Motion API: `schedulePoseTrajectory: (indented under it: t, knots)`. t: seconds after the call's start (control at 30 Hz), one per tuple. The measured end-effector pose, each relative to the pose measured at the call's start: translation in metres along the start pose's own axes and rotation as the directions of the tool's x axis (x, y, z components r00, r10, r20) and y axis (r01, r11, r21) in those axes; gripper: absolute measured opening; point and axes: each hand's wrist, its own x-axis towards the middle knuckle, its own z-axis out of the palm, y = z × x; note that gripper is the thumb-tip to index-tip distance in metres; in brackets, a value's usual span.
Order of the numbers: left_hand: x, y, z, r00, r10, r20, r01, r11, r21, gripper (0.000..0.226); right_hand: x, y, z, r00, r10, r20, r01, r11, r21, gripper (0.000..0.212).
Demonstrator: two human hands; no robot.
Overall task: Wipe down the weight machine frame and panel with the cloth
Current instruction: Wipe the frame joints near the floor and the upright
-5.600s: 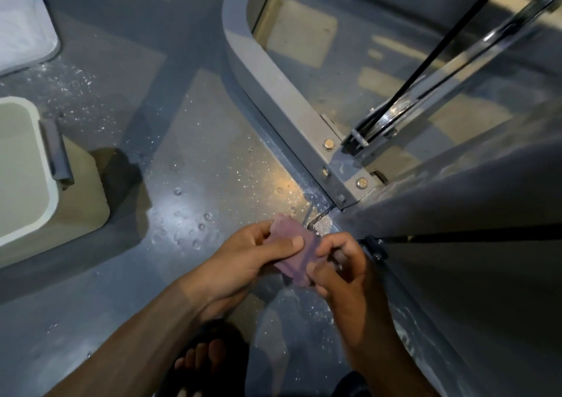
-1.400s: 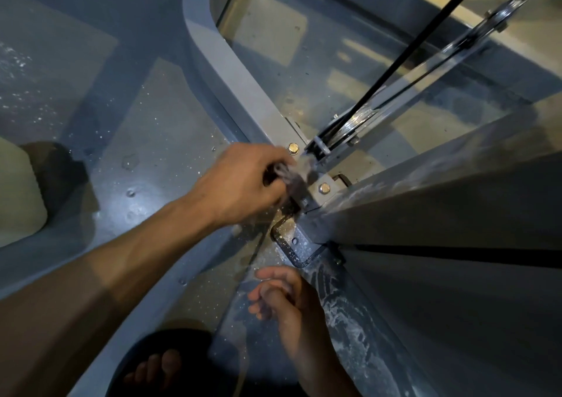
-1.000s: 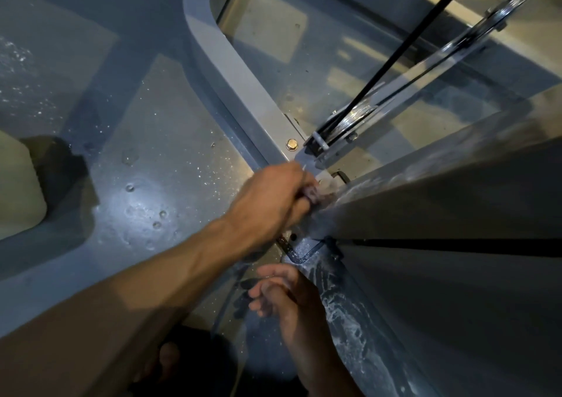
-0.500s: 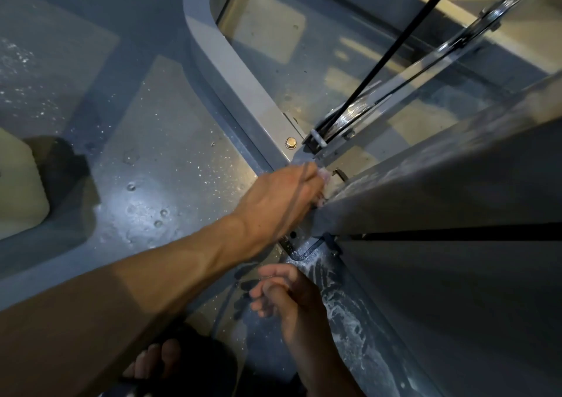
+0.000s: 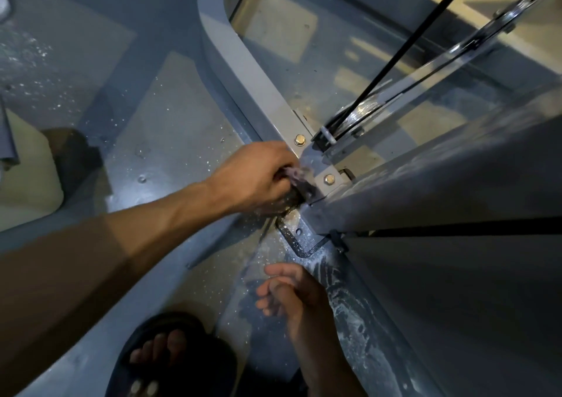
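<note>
Standing at far left, a cream plastic bin [image 5: 29, 180] rests on the wet grey floor [image 5: 170, 129]. Left hand [image 5: 255, 177], fingers curled, grips a small purplish cloth [image 5: 296, 175] pressed against the grey metal machine frame [image 5: 243, 62] beside two brass bolts [image 5: 329, 179]. Right hand [image 5: 295, 296] hangs lower, fingers loosely curled, holding nothing, near the soapy grey panel [image 5: 456, 184].

Cloth [image 5: 299, 180]: no longer stretched between both hands low by the frame's foot; now bunched in the left hand [image 5: 258, 177] alone, pressed to the bolted bracket [image 5: 322, 174], slightly lower-left of its spot half a second ago. Right hand [image 5: 292, 296]: released the cloth, now loosely curled beside the wet lower frame rail [image 5: 349, 302].
</note>
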Motion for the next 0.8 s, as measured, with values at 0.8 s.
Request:
schedulePoseTrajectory:
  t: [0.8]
  knots:
    - [0.0, 0.0, 0.051, 0.638, -0.765, 0.088, 0.383, 0.216, -0.898, 0.011, 0.007, -0.007, -0.005, 0.998, 0.051, -0.043, -0.052, 0.999, -0.008, 0.027]
